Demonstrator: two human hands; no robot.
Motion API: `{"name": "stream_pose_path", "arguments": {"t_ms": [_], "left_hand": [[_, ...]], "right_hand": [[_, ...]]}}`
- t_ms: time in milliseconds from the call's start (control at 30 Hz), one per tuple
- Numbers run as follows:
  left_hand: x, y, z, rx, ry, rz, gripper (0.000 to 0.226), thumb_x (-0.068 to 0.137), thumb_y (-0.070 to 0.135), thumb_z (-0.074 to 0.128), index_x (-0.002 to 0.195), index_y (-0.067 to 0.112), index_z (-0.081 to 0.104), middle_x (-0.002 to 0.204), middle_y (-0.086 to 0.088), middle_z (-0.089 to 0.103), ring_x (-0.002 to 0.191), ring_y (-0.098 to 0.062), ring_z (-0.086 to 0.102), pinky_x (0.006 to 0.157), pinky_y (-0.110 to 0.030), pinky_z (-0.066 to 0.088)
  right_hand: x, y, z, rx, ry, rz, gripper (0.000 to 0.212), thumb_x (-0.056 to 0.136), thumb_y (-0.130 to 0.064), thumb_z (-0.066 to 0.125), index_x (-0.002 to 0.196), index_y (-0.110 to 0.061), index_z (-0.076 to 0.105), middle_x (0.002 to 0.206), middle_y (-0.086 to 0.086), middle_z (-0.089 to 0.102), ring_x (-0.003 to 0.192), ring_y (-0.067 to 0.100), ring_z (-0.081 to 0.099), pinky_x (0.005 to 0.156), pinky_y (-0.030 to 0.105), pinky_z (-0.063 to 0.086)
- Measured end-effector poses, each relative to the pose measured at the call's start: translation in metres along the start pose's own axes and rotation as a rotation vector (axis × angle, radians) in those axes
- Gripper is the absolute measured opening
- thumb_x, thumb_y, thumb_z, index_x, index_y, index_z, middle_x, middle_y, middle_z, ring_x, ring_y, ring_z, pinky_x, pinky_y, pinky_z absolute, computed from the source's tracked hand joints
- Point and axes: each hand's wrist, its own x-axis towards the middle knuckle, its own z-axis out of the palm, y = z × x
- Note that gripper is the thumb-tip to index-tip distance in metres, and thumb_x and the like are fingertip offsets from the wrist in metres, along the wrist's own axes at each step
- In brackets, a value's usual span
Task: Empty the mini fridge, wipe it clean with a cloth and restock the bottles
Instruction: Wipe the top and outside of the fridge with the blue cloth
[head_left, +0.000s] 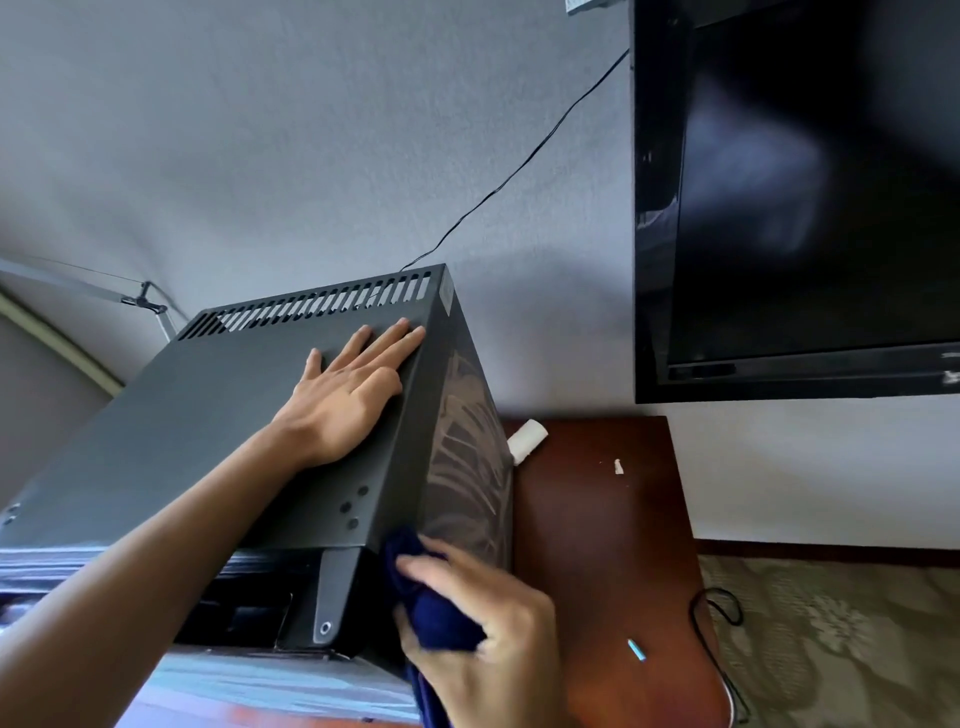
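Observation:
The black mini fridge (218, 431) stands on a dark wooden cabinet, seen from above. My left hand (353, 395) lies flat on its top near the right edge, fingers straight and pointing toward the vent slots. My right hand (483, 623) grips a bunched dark blue cloth (431, 608) and presses it against the fridge's right side (467, 467) near the front corner. That side shows streaky wipe marks. No bottles are in view.
A wall-mounted black TV (800, 197) hangs at the right. The wooden cabinet top (602, 545) carries a white roll (525, 439) and small scraps. A black cable (519, 166) runs up the grey wall. Patterned carpet (831, 639) lies at the lower right.

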Motion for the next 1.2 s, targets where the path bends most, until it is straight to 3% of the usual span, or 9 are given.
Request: {"name": "stream_pose_path", "arguments": {"t_ms": [167, 300, 467, 600, 767, 900, 1067, 1200], "left_hand": [[0.000, 0.001, 0.001, 0.022, 0.003, -0.001, 0.073, 0.087, 0.045, 0.014, 0.159, 0.055, 0.009, 0.164, 0.035, -0.005, 0.157, -0.003, -0.008, 0.127, -0.054, -0.008], [0.002, -0.002, 0.003, 0.043, 0.010, 0.003, 0.073, 0.088, 0.045, 0.014, 0.159, 0.057, 0.008, 0.164, 0.036, -0.006, 0.157, -0.002, -0.009, 0.126, -0.055, -0.006], [0.003, -0.003, 0.003, 0.055, 0.020, 0.007, 0.072, 0.088, 0.045, 0.014, 0.158, 0.058, 0.007, 0.165, 0.036, -0.007, 0.156, -0.002, -0.011, 0.127, -0.055, -0.006], [0.003, -0.003, 0.004, 0.047, 0.029, 0.013, 0.070, 0.090, 0.045, 0.014, 0.158, 0.059, 0.008, 0.165, 0.036, -0.006, 0.156, -0.002, -0.011, 0.126, -0.055, -0.007], [0.004, -0.003, 0.004, 0.052, 0.020, 0.011, 0.070, 0.089, 0.047, 0.014, 0.159, 0.057, 0.007, 0.166, 0.034, -0.006, 0.157, -0.003, -0.010, 0.126, -0.056, -0.006], [0.004, -0.001, 0.004, 0.064, 0.017, 0.004, 0.072, 0.088, 0.048, 0.015, 0.160, 0.055, 0.007, 0.166, 0.033, -0.007, 0.157, -0.004, -0.010, 0.126, -0.057, -0.004], [0.003, -0.001, 0.005, 0.065, 0.012, 0.004, 0.072, 0.087, 0.054, 0.012, 0.158, 0.058, 0.004, 0.164, 0.035, -0.009, 0.157, -0.004, -0.011, 0.126, -0.059, -0.005], [0.002, -0.001, 0.005, 0.079, 0.013, 0.002, 0.076, 0.083, 0.058, 0.008, 0.158, 0.059, 0.003, 0.165, 0.034, -0.009, 0.157, -0.005, -0.010, 0.126, -0.059, -0.004]], "right_hand": [[0.041, 0.008, 0.005, 0.011, 0.026, 0.041, 0.037, 0.075, -0.017, 0.079, 0.111, -0.028, 0.079, 0.116, -0.015, 0.075, 0.108, 0.000, 0.069, 0.091, 0.031, 0.057], [0.141, 0.048, 0.018, -0.160, 0.012, 0.287, 0.035, 0.078, -0.038, 0.071, 0.112, -0.040, 0.075, 0.102, -0.012, 0.077, 0.098, 0.010, 0.072, 0.085, 0.031, 0.057], [0.268, 0.111, 0.031, -0.206, 0.004, 0.554, 0.032, 0.079, -0.039, 0.076, 0.111, -0.040, 0.076, 0.108, -0.006, 0.076, 0.106, 0.024, 0.069, 0.084, 0.028, 0.052], [0.298, 0.130, 0.032, -0.171, -0.001, 0.548, 0.030, 0.077, -0.038, 0.077, 0.107, -0.038, 0.078, 0.107, -0.007, 0.077, 0.105, 0.022, 0.069, 0.088, 0.030, 0.054], [0.255, 0.118, 0.024, -0.198, -0.031, 0.461, 0.036, 0.071, -0.044, 0.074, 0.106, -0.040, 0.077, 0.101, -0.012, 0.078, 0.100, 0.015, 0.071, 0.089, 0.036, 0.057], [0.150, 0.072, 0.011, -0.142, -0.068, 0.358, 0.041, 0.071, -0.046, 0.070, 0.111, -0.042, 0.075, 0.102, -0.017, 0.077, 0.098, 0.005, 0.073, 0.087, 0.035, 0.058], [0.012, 0.004, 0.003, -0.041, 0.030, 0.114, 0.037, 0.075, -0.023, 0.079, 0.110, -0.034, 0.079, 0.108, -0.020, 0.075, 0.100, -0.002, 0.071, 0.085, 0.027, 0.058], [0.009, 0.000, 0.007, -0.035, 0.072, 0.112, 0.036, 0.073, -0.022, 0.080, 0.108, -0.031, 0.080, 0.109, -0.022, 0.075, 0.101, -0.001, 0.071, 0.085, 0.029, 0.059]]}}
